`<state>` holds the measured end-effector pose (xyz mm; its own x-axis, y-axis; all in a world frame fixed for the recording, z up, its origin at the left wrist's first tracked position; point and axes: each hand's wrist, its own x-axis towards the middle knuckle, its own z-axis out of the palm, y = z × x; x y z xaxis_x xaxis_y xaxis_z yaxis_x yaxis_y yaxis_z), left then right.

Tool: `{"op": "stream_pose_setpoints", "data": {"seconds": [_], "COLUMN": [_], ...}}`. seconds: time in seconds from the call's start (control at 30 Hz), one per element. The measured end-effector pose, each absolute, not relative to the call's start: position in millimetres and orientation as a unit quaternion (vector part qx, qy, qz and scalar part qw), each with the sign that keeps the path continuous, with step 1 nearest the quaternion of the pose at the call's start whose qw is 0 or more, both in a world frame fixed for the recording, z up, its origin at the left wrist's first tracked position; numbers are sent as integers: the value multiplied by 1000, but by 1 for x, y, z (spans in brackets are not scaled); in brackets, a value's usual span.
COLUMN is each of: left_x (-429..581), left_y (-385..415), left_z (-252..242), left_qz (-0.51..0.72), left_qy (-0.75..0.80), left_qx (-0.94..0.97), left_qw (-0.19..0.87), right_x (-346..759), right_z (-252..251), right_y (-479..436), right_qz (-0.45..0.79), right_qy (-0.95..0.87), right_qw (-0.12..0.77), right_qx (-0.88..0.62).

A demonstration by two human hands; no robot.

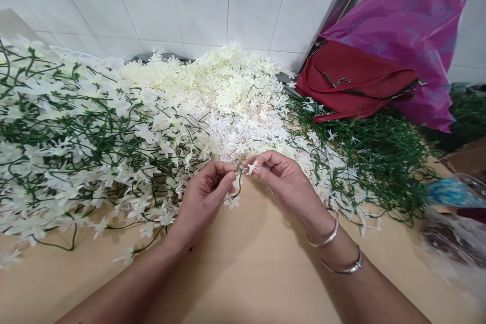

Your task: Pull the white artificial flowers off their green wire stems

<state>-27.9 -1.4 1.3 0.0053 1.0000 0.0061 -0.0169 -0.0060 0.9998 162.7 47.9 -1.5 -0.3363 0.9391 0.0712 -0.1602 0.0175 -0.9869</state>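
Pinched between the thumb and fingers of my left hand (207, 190) is a thin green artificial flower stem (239, 182). A white blossom (231, 202) hangs at its lower end, just below my left fingertips. My right hand (286, 179), with two silver bangles on the wrist, grips a small white flower (252, 167) by thumb and forefinger. That flower is close to the upper end of the stem; whether they are joined I cannot tell. Both hands are held over the tabletop, fingertips nearly meeting.
A large heap of white flowers on green stems (94, 131) covers the left. Loose white and cream petals (231, 81) are piled behind the hands. Green stems (364, 152) lie at right, below a red handbag (353, 78) and purple plastic bag (417, 20). A tiled wall (201, 0) stands behind.
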Motion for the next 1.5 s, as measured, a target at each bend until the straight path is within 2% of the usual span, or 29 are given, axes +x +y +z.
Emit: {"op": "stream_pose_setpoints", "data": {"seconds": [0.2,0.47,0.93,1.1,1.23,1.37,1.5], "left_x": [-31,-31,-31,-31,-31,-28,-28], "left_y": [-5,-6,-5,-4,-2,-2,-5], "left_z": [1,-1,1,-3,-8,-7,-3], "left_qz": [491,460,484,561,608,612,595], "left_qy": [488,476,468,439,423,416,435], "left_qx": [537,561,533,453,398,389,413], "left_qw": [483,497,513,536,541,549,535], "right_x": [166,163,166,167,164,155,154], "right_z": [1,0,12,3,0,-2,0], "right_y": [49,47,45,47,44,39,39], "right_qz": [689,736,719,702,689,700,694], "right_qy": [-529,-508,-518,-539,-575,-577,-569], "right_qw": [371,338,340,354,329,305,321], "right_qx": [-329,-295,-315,-303,-292,-290,-302]}}
